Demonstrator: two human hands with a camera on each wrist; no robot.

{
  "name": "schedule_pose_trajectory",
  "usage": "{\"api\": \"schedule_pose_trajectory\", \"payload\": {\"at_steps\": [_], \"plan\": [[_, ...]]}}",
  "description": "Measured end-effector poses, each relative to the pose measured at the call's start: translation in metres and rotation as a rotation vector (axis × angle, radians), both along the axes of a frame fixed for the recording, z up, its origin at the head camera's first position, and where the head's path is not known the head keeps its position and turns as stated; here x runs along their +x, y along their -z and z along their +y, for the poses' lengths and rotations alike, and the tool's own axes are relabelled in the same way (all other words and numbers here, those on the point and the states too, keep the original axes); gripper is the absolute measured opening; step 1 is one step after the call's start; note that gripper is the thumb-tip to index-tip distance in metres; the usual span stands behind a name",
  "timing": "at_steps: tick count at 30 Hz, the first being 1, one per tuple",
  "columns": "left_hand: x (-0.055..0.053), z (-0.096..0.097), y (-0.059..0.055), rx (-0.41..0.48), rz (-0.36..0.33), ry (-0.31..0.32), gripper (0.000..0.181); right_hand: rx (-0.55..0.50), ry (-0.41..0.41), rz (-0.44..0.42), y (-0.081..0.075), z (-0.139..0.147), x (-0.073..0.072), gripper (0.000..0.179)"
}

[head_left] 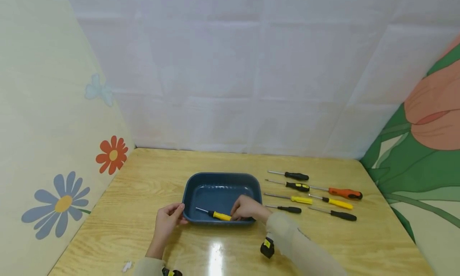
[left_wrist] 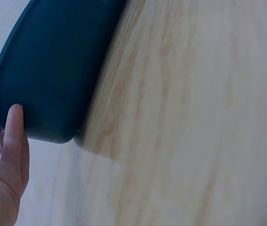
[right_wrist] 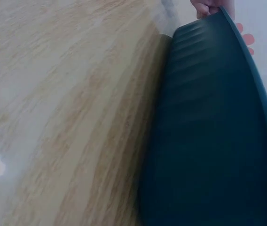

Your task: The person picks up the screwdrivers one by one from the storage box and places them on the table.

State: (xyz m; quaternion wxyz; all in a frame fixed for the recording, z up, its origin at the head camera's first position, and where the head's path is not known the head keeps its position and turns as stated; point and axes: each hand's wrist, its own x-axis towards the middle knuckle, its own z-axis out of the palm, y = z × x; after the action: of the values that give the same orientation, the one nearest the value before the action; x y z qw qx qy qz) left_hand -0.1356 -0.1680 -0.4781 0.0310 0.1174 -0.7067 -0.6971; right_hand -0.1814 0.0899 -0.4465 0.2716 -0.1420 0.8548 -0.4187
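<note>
A dark blue rectangular tray [head_left: 192,180] sits on the wooden table. At its near left corner my left hand [head_left: 168,221] pinches the rim; in the left wrist view the fingers [left_wrist: 13,141] lie against the outer wall with the thumb side at the rim. My right hand [head_left: 246,208] reaches over the near right side into the tray. Its fingers pinch the handle end of a screwdriver [head_left: 221,216] with a yellow and black handle, whose shaft points left. From the right wrist, the tray's outer wall [right_wrist: 208,122] hides the screwdriver and most of that hand.
Right of the tray lie several screwdrivers, among them an orange-handled one [head_left: 345,193], a yellow one [head_left: 302,199] and a black one [head_left: 296,175]. A small white scrap [head_left: 127,266] lies near the front left. A white cloth [head_left: 230,88] hangs behind the table.
</note>
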Motion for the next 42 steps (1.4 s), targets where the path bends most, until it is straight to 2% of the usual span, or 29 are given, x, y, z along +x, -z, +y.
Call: {"api": "schedule_pose_trajectory", "payload": {"at_steps": [5, 8, 13, 18, 24, 27, 33, 39, 42], "plan": [[0.000, -0.001, 0.001, 0.006, -0.006, -0.003, 0.027, 0.091, -0.074, 0.149, 0.008, -0.003, 0.000, 0.004], [0.001, -0.001, 0.001, 0.003, -0.014, 0.001, 0.028, 0.143, -0.100, 0.202, 0.010, -0.005, 0.000, 0.006], [0.001, 0.000, 0.001, 0.004, -0.025, 0.001, 0.028, 0.167, -0.111, 0.215, 0.008, -0.007, 0.001, 0.011], [0.001, -0.001, 0.000, -0.007, -0.036, 0.004, 0.029, 0.170, -0.106, 0.262, 0.009, -0.007, 0.000, 0.010], [0.002, -0.001, 0.000, -0.008, -0.047, 0.000, 0.029, 0.185, -0.079, 0.317, 0.012, -0.009, -0.002, 0.023], [0.002, 0.000, 0.000, -0.002, -0.050, 0.005, 0.030, 0.196, -0.073, 0.318, 0.012, -0.008, -0.002, 0.024], [0.002, -0.001, 0.000, 0.005, -0.058, 0.009, 0.030, 0.196, -0.048, 0.314, 0.013, -0.007, -0.003, 0.013], [-0.001, -0.001, -0.003, 0.007, -0.055, 0.008, 0.029, 0.107, 0.007, 0.311, 0.007, -0.004, -0.006, 0.005], [-0.002, -0.001, -0.004, 0.001, -0.047, 0.002, 0.027, 0.040, 0.049, 0.277, 0.006, -0.003, -0.008, 0.006]]}}
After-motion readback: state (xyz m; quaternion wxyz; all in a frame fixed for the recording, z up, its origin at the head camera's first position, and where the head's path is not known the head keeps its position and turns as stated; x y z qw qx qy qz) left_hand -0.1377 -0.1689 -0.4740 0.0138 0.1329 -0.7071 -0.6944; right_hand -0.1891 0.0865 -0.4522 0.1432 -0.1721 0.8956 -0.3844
